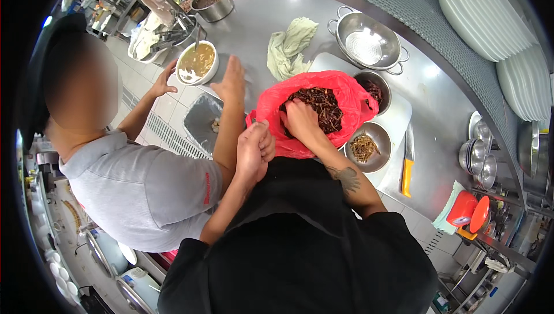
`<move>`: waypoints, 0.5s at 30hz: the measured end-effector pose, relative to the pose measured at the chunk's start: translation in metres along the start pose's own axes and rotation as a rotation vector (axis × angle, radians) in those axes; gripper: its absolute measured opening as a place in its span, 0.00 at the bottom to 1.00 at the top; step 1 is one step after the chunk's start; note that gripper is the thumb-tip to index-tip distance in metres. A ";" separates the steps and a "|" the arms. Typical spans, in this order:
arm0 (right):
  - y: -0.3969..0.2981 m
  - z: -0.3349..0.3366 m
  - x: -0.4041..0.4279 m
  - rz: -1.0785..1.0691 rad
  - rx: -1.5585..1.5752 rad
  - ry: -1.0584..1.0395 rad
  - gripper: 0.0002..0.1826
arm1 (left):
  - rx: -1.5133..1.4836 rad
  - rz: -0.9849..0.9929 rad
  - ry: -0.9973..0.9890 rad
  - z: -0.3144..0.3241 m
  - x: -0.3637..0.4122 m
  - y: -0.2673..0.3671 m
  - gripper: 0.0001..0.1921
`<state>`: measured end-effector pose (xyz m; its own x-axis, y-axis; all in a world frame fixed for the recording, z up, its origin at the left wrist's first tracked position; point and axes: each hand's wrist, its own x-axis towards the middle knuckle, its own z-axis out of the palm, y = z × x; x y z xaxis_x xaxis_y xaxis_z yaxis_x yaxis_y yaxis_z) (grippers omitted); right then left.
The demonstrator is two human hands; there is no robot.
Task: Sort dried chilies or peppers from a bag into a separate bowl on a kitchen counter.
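Observation:
A red plastic bag [277,97] stands before me with its mouth spread, full of dark dried chillies [322,104]. My right hand [301,117] reaches into it, and its fingertips are hidden among the chillies. At the bag's near left edge, my left hand [255,151] is curled up; whether anything is inside it cannot be seen. Right of the bag, a steel bowl [383,151] holds tan stalks [364,147]. Behind that, another steel bowl [386,93] contains dark red chilli pieces [371,90]. Both bowls rest on a white cutting board [400,110].
A knife with a yellow handle [407,177] lies at the board's right. Beyond are a steel colander [368,39] and a pale green cloth [292,50]. On my left, a co-worker [143,184] spreads both hands around a white soup bowl [197,63]. Plates [480,15] are stacked on the overhead shelf.

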<state>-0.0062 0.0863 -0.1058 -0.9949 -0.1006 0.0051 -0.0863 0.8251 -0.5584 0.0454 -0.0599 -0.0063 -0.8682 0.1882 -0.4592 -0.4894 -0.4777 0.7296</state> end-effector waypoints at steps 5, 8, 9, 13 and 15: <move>0.002 -0.017 -0.012 -0.079 0.238 0.140 0.10 | 0.125 0.058 0.032 -0.015 -0.007 -0.010 0.18; 0.004 -0.043 -0.032 -0.074 0.412 0.180 0.09 | 0.396 0.245 0.005 -0.019 -0.001 -0.023 0.17; 0.002 -0.052 -0.042 -0.041 0.577 0.136 0.08 | 0.654 0.439 -0.019 -0.018 0.005 -0.029 0.17; -0.017 -0.072 -0.074 0.083 0.721 0.096 0.05 | 0.855 0.389 -0.034 0.002 0.004 -0.030 0.13; -0.001 -0.054 -0.077 0.097 0.586 0.142 0.05 | 0.952 0.382 -0.071 0.001 0.003 -0.028 0.13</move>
<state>0.0675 0.1233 -0.0612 -0.9975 0.0686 0.0193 0.0082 0.3794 -0.9252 0.0558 -0.0449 -0.0274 -0.9673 0.2314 -0.1035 -0.0148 0.3560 0.9344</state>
